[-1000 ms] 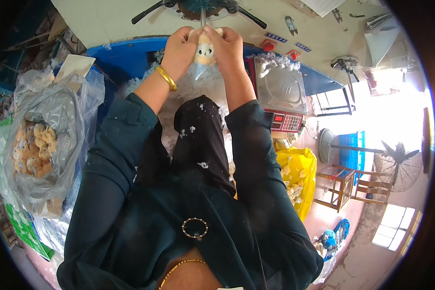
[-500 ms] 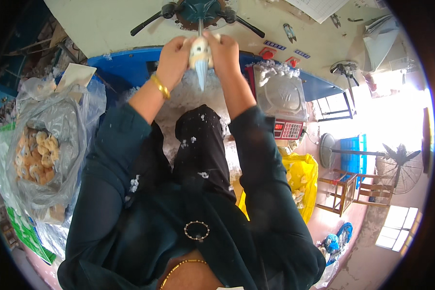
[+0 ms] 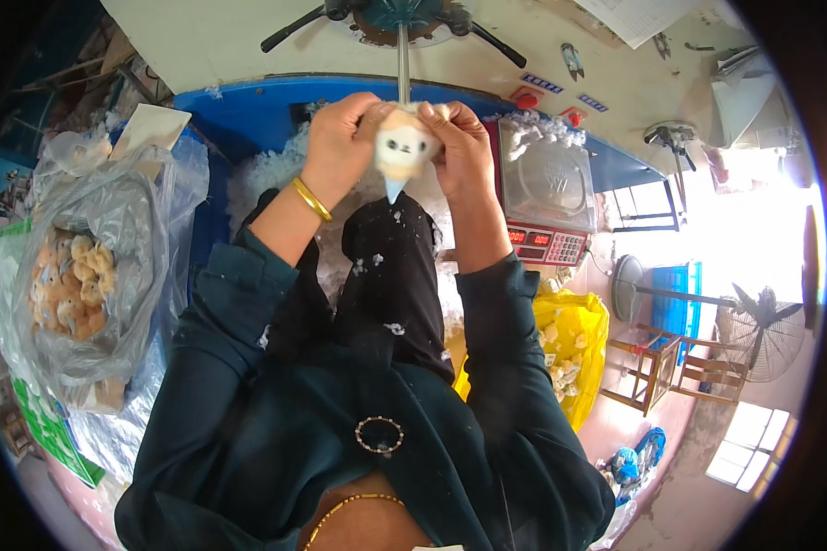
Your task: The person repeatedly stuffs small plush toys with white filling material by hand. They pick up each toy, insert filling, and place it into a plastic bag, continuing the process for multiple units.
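Note:
A small plush toy (image 3: pixel 404 151) with a white face, dark eyes and a pale blue pointed tip is held between my two hands over my lap. My left hand (image 3: pixel 343 138) grips its left side, thumb near the top. On its other side my right hand (image 3: pixel 463 145) pinches the upper edge with thumb and fingers. A thin metal tube (image 3: pixel 402 64) runs from the green machine head (image 3: pixel 397 13) down to the top of the toy. Whether its end is inside the toy is hidden.
White stuffing fluff (image 3: pixel 271 170) fills the blue trough (image 3: pixel 234 99). At right stand a scale (image 3: pixel 547 243) under a clear tub (image 3: pixel 549 188), and a yellow bag (image 3: pixel 593 340) of plush pieces. Tan plush toys (image 3: pixel 69 285) lie in a grey plastic bag (image 3: pixel 147 239) at left.
Both hands have drawn the toy toward me, so more of the metal tube shows. The toy's face is now tipped into fuller view. My right fingers have shifted along its upper edge.

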